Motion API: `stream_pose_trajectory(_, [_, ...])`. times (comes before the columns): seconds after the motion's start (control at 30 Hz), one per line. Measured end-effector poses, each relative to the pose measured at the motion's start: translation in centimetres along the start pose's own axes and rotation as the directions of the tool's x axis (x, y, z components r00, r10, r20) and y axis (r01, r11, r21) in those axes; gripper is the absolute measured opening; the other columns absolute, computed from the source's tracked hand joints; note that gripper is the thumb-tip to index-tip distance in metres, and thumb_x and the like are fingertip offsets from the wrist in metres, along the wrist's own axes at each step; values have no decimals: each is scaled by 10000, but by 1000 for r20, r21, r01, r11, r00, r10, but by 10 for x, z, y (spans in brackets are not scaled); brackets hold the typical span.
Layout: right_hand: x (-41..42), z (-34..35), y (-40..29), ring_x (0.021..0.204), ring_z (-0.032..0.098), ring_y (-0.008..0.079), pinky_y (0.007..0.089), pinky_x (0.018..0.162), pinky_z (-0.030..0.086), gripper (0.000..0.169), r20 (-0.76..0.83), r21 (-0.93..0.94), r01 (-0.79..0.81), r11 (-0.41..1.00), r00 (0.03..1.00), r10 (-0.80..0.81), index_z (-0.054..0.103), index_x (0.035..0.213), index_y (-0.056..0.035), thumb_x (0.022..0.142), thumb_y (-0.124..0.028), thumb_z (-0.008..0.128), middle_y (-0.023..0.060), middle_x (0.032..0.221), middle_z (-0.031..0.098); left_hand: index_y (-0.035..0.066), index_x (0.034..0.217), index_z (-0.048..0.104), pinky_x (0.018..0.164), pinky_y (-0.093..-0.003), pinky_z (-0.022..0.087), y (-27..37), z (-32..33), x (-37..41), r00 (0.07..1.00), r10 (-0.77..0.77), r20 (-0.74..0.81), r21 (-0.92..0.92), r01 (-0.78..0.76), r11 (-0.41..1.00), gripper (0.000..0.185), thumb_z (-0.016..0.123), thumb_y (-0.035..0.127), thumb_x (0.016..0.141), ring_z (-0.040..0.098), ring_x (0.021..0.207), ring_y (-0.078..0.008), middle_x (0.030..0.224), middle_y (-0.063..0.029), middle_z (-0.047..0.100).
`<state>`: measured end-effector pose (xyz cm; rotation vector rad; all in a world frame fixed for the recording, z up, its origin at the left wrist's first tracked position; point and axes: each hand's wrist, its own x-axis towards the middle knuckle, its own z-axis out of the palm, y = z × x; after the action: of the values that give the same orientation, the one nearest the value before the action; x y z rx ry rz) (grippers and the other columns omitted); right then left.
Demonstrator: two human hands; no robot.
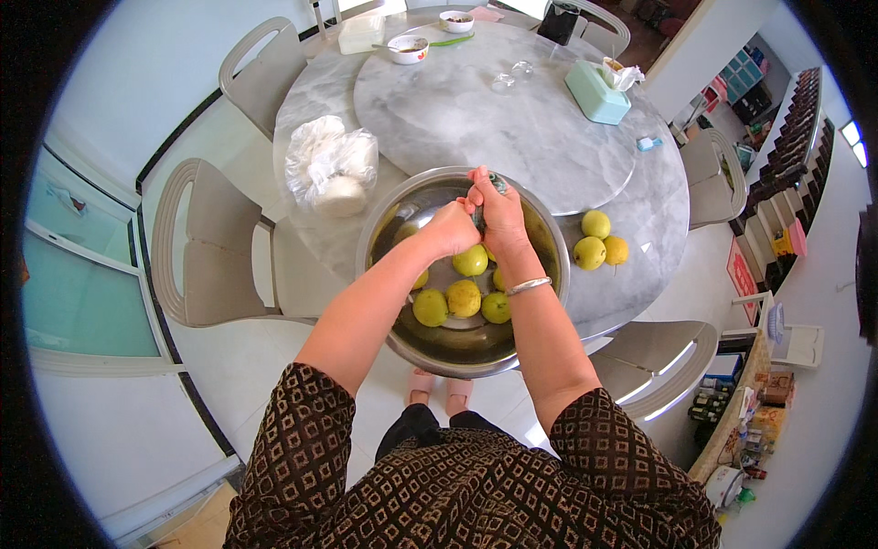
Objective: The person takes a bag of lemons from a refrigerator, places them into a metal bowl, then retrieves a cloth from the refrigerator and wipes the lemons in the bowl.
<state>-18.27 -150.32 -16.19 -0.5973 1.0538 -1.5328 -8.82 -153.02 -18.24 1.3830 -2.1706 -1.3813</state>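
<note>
Both my hands meet above a large stainless steel basin point(374, 233) at the near edge of the round table. My left hand point(453, 228) is closed on a bunched, dark greenish cloth point(479, 216). Just beside it, my right hand point(499, 209) grips the same cloth, part of which shows between its fingers; a silver bangle point(529, 285) circles that wrist. Several yellow-green pears point(464, 298) lie in the basin below. On the table to the basin's right sit three more pears point(589, 252). Most of the cloth is hidden by my fingers.
A clear plastic bag with pale round contents point(341, 195) lies left of the basin. Farther back are two bowls point(408, 51), a mint tissue box point(598, 92), a dark pitcher point(559, 24) and a small blue brush point(648, 143). Grey chairs point(226, 254) surround the marble table point(603, 302).
</note>
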Motion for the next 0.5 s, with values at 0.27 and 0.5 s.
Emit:
stream_pose_trajectory(0.27, [6, -4, -2, 395, 286, 148, 299, 493, 354, 433, -84, 29, -81, 996, 993, 83, 343, 558, -119, 879, -386, 457, 6, 444, 297, 7, 908, 534, 791, -414, 458, 16, 4, -12, 995, -93, -25, 249, 97, 964, 261, 538, 193, 725, 559, 936, -363, 968, -233, 585])
stream_pose_trajectory(0.5, [12, -3, 6, 391, 283, 158, 305, 503, 347, 371, -149, 10, -94, 995, 984, 95, 342, 559, -125, 862, -299, 468, 14, 438, 302, 6, 927, 544, 780, -427, 461, 12, 5, -11, 998, -62, -21, 279, 65, 958, 276, 532, 210, 742, 560, 929, -362, 962, -225, 590])
